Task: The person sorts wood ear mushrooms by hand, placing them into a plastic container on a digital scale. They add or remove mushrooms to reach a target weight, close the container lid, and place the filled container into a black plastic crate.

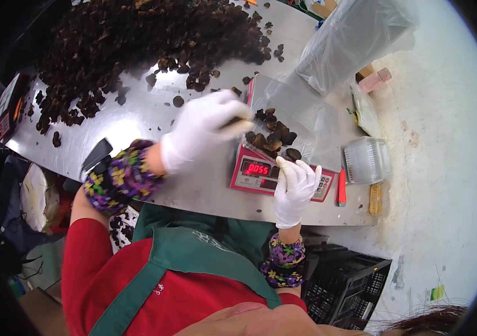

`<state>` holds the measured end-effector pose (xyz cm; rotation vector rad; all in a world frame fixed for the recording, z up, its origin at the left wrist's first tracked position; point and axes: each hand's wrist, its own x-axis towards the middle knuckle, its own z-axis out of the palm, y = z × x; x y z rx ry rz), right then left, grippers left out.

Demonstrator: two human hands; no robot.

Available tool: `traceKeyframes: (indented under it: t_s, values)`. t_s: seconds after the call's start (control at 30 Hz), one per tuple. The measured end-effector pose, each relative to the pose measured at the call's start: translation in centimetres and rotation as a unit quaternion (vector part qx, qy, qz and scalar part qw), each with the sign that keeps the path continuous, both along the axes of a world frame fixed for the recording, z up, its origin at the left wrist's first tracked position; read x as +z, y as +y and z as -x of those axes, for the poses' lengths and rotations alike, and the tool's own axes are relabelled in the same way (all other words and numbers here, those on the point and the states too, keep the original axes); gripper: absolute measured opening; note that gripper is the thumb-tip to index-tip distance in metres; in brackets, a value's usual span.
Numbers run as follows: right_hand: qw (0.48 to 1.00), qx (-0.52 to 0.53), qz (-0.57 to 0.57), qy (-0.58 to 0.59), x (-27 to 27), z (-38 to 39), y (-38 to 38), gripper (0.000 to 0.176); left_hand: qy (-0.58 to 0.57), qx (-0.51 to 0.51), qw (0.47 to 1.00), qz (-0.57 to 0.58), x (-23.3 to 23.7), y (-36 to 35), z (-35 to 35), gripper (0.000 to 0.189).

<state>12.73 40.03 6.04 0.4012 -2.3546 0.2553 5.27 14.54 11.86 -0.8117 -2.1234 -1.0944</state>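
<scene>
1. Two white-gloved hands in use. Left hand [207, 129] blurred by motion: fingers bent, tips toward the right. A dark patch shows between thumb and fingers; cannot tell whether a piece is pinched there.

2. Right hand [295, 189]: thumb and forefinger appear pressed together on the near edge of a clear tray [305, 138]; other fingers loosely bent, slightly apart.

3. Key relation: the tray lies between and beyond the two sets of fingertips. From the left hand it is just to the right; from the right hand it extends away from the body. Right hand is the nearer, judged to be touching. Left fingertips sit beside the tray's left side; contact or gap there not resolved.

4. Tray's long axis: uncertain. Its near edge slants down toward the right fingertips, but the far walls merge with clear plastic behind.

5. Inside the tray: a loose cluster of dark pieces [275, 137], gathered toward the near and left part, with no common direction.

6. Beneath the tray: a red scale [251, 182], its lit display reading 0.055, left of the right hand.

7. Farther out: a large dark heap [137, 45] on the steel table [199, 191], beyond the left hand. To the right of the scale, a red tool [342, 188], then a stack of clear containers [368, 159]; a plastic bag [356, 42] stands beyond the tray.
</scene>
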Motion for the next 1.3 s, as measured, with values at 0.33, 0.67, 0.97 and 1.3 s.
traceKeyframes:
  t_s: [0.33, 0.67, 0.97, 1.3]
  values:
    - [0.996, 0.06, 0.066, 0.014, 0.8, -2.7, -2.4, 0.032, 0.044, -0.049, 0.995, 0.069, -0.1, 3.4, 9.1, 0.053]
    - [0.862, 0.28, 0.252, -0.339, -5.9, -0.1, -13.0, 0.038, 0.07, 0.511, 0.832, 0.203, -2.9, -18.8, 33.5, 0.066]
    - [0.917, 0.224, 0.154, -0.292, -9.7, 1.3, -14.5, 0.037, -0.199, 0.311, 0.884, 0.288, -7.1, -12.0, 39.7, 0.07]
    - [0.918, 0.215, 0.164, -0.29, -9.0, 1.3, -14.9, 0.031, -0.313, 0.139, 0.908, 0.244, -9.9, -11.0, 29.8, 0.066]
